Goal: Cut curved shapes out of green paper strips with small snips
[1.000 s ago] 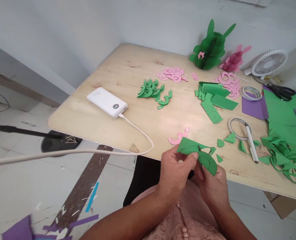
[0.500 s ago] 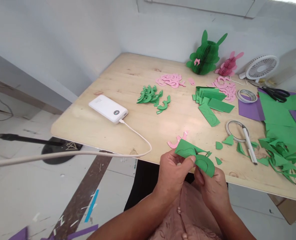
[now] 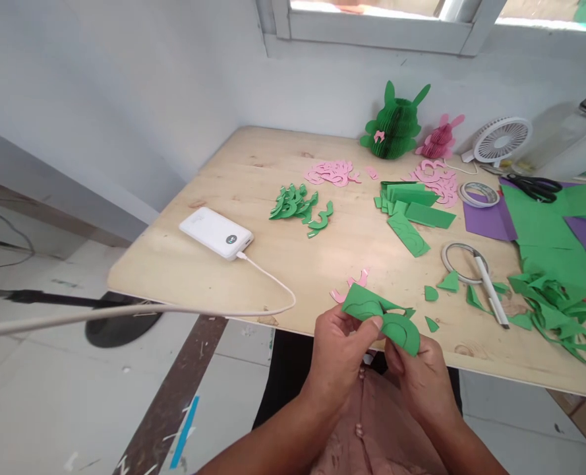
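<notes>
My left hand (image 3: pixel 339 349) pinches a green piece of paper (image 3: pixel 404 331) between thumb and fingers, just over the table's front edge. Curved outlines are drawn on the paper, and a cut runs into it from the right, leaving a narrow loose strip. My right hand (image 3: pixel 424 376) is closed under the paper's lower right part. The paper covers its fingertips, so what they hold cannot be made out. A dark sliver shows at the cut. Just beyond the paper lies a pink curved cutout (image 3: pixel 356 284) with white strips on it.
Green cutouts (image 3: pixel 297 204), pink cutouts (image 3: pixel 332 173) and drawn green rectangles (image 3: pixel 416 203) lie across the table. At right are green scraps (image 3: pixel 552 307), a white pen (image 3: pixel 490 290), tape rolls (image 3: pixel 478 195) and black-handled scissors (image 3: pixel 534 187). A power bank (image 3: pixel 216 232) trails its cable leftward.
The view has tilted up, showing more of the window. Both hands remain at the green paper, which is turned slightly; its drawn curve faces me more fully.
</notes>
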{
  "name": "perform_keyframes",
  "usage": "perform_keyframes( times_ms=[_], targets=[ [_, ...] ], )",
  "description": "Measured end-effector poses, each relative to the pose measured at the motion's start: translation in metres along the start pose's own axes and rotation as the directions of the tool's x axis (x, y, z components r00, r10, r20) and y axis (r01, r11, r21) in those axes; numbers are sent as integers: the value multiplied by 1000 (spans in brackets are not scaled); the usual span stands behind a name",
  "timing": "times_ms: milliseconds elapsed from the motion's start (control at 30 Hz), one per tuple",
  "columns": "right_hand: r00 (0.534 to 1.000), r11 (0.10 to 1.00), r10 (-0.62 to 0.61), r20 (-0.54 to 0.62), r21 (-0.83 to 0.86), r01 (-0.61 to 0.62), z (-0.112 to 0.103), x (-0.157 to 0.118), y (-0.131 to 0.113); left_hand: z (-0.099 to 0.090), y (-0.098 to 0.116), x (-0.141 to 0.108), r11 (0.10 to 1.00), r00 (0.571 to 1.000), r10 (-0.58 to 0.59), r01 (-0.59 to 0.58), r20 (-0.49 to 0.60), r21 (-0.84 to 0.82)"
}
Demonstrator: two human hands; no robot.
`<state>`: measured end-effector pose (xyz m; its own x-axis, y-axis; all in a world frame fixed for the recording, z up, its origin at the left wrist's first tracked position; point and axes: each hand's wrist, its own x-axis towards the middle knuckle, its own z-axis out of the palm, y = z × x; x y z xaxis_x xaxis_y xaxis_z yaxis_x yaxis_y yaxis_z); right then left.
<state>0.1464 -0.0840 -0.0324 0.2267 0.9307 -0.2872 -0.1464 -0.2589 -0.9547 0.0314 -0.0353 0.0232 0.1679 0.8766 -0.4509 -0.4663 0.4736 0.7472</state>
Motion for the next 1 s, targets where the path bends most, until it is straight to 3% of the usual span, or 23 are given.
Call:
perform_keyframes(
  times_ms=[400,1000],
  targets=[
    [998,999,29,57,-47,-26,-3,3,-10,-4,10,8,998,992,-1,-7,126,63],
    [997,995,19,70,-103,-12,-3,5,-13,-7,14,11,992,993,-32,18,115,123]
  ],
)
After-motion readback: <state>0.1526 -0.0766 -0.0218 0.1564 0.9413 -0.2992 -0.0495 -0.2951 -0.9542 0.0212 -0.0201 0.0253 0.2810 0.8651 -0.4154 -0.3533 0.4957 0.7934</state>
